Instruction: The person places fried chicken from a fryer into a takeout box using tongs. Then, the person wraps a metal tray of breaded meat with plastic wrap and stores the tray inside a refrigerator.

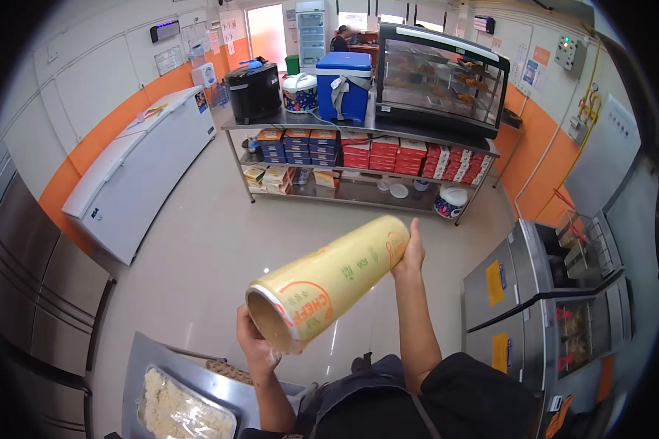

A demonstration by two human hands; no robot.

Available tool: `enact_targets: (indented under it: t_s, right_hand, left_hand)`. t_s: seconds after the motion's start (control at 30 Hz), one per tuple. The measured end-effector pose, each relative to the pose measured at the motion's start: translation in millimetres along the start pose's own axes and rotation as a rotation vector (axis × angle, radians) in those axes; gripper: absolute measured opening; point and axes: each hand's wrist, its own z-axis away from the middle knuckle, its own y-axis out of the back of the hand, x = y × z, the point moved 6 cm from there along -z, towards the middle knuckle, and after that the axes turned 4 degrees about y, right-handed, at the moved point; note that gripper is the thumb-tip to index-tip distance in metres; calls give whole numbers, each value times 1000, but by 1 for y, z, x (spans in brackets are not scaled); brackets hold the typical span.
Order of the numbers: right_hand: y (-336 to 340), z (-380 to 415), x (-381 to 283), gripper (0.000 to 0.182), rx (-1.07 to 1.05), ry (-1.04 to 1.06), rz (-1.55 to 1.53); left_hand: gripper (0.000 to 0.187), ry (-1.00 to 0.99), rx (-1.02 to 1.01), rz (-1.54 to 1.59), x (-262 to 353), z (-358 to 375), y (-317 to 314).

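A large yellowish roll of cling film (344, 274) with orange and green print is held up at a slant in front of my body. Its hollow core faces the lower left. My left hand (255, 342) grips the near, lower end, fingers partly hidden by the roll. At the far, upper end, my right hand (411, 252) presses against the side, thumb pointing up. Below my left hand, a tray (231, 421) of pale crumbly food (176, 402) under shiny clear film sits on a metal surface (136, 366). Brown food (228, 369) lies beside it.
Ahead stands a steel table (446, 137) with a blue cooler (344, 84), a glass display case (443, 80) and stacked boxes (370, 154) below. A chest freezer (143, 168) stands left, fryers (509, 293) right. Another person (340, 40) is at the back.
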Motion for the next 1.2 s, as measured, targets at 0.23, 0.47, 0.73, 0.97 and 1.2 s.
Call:
enact_targets:
  t_s: [0.23, 0.47, 0.73, 0.97, 1.2]
  right_hand:
    - [42, -84, 133, 60, 26, -399, 191]
    - [37, -81, 258, 60, -100, -859, 404]
    - [-48, -140, 314, 56, -239, -1040, 497]
    - [-102, -235, 396, 48, -331, -941, 410]
    - [-213, -366, 502, 43, -290, -659, 623]
  left_hand:
    - [119, -178, -112, 96, -12, -83, -26]
    - [125, -186, 197, 167, -98, -165, 20]
    - [121, 129, 256, 44, -190, -294, 86]
    - [99, 308, 364, 372, -331, -414, 178]
    - [54, 515, 495, 695, -483, -525, 282]
